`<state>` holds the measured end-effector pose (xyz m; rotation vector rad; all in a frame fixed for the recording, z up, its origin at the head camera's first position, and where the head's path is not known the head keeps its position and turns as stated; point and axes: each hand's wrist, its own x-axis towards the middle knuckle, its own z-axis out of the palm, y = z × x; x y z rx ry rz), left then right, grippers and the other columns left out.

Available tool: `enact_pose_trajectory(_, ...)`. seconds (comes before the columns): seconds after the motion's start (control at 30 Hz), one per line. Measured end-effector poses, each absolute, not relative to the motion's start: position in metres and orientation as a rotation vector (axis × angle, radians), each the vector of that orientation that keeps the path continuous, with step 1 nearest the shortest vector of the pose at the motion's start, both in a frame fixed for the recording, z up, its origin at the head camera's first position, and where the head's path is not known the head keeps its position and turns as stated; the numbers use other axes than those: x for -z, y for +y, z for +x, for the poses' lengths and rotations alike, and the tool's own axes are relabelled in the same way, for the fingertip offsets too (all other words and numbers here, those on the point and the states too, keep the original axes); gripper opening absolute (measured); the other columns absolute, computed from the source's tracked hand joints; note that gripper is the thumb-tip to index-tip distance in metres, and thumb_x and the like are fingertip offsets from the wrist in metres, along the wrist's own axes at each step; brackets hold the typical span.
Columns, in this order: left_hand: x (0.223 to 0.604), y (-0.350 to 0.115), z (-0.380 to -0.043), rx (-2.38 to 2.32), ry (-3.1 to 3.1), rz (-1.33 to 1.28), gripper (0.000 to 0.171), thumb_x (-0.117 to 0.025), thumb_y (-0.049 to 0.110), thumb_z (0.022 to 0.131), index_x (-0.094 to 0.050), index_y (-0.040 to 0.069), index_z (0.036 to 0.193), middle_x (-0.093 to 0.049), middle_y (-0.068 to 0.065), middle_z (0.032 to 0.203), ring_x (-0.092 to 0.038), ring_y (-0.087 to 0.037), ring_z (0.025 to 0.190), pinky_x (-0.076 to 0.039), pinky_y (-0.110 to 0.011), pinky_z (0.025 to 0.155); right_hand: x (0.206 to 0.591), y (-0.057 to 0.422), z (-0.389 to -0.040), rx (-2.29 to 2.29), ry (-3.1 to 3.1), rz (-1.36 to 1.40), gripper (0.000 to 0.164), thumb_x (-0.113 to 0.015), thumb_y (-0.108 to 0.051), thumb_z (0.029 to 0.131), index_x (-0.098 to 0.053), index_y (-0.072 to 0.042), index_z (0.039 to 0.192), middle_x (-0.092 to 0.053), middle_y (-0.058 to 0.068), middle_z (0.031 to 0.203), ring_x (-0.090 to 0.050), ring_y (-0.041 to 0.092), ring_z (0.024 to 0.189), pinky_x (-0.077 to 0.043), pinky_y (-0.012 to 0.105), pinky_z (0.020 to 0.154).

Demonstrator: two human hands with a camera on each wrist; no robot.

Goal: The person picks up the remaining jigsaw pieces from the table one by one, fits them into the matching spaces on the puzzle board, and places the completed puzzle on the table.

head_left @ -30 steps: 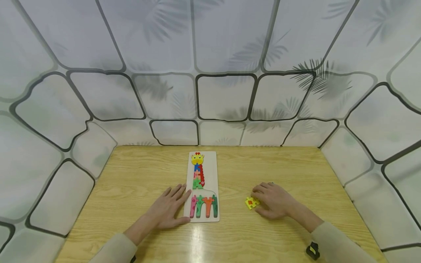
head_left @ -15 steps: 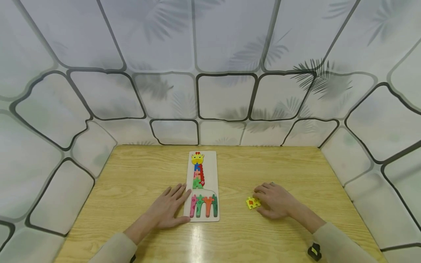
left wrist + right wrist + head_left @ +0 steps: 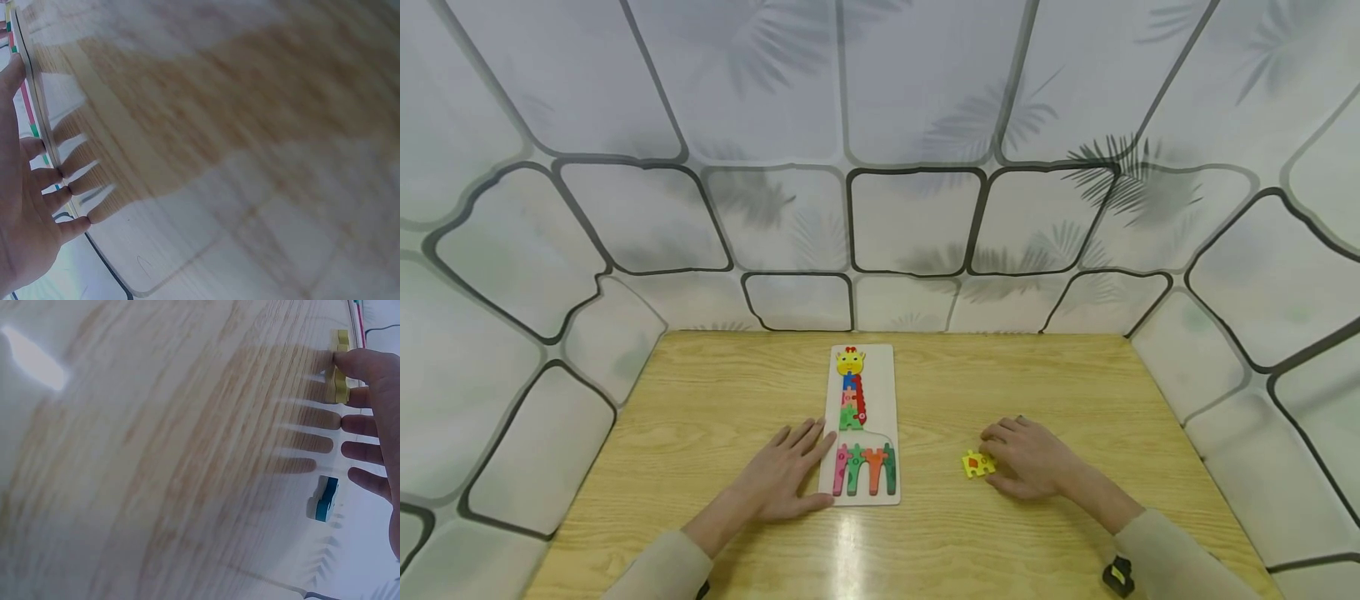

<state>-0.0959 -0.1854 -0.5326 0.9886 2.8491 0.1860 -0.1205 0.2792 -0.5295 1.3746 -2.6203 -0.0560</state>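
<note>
A white giraffe puzzle board [image 3: 878, 379] lies at the middle of the table, with a yellow head, several neck pieces and colored legs set in it; an outlined gap shows between neck and legs. My left hand [image 3: 781, 477] rests with spread fingers along the board's left edge, fingertips touching it. To the right, my right hand [image 3: 1028, 460] pinches the right side of a yellow puzzle piece [image 3: 977, 464] with an orange patch, between thumb and index finger. In the right wrist view the yellow piece [image 3: 340, 378] lies near the thumb, its other fingers loose.
Beyond the right hand's fingertips lies a teal puzzle piece [image 3: 326, 500], almost wholly hidden by the hand in the head view. The wooden table [image 3: 737, 375] is bounded by a pale stone-patterned wall [image 3: 910, 225] at the back and both sides.
The yellow puzzle piece has turned slightly and shifted a little right together with my right hand. My left hand and the board have stayed put.
</note>
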Motion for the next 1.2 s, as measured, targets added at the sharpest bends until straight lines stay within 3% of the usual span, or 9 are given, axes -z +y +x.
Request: enact_pose_trajectory(1.2,0.5313,-0.1846,-0.0953,-0.191,2.836,0.977,0.094,-0.049,0.076,0.097,-0.035,0.013,0.166,-0.034,-0.019,0.172,-0.034,-0.04,0.16,-0.034,-0.062,0.128,0.5347,0.2808,-0.1179,-0.032,-2.617,1.321,0.032,-0.074,-0.047,0.096,-0.074,-0.019,0.112,-0.074,0.001,0.12,-0.069,0.019,0.107,-0.062,0.039,0.087)
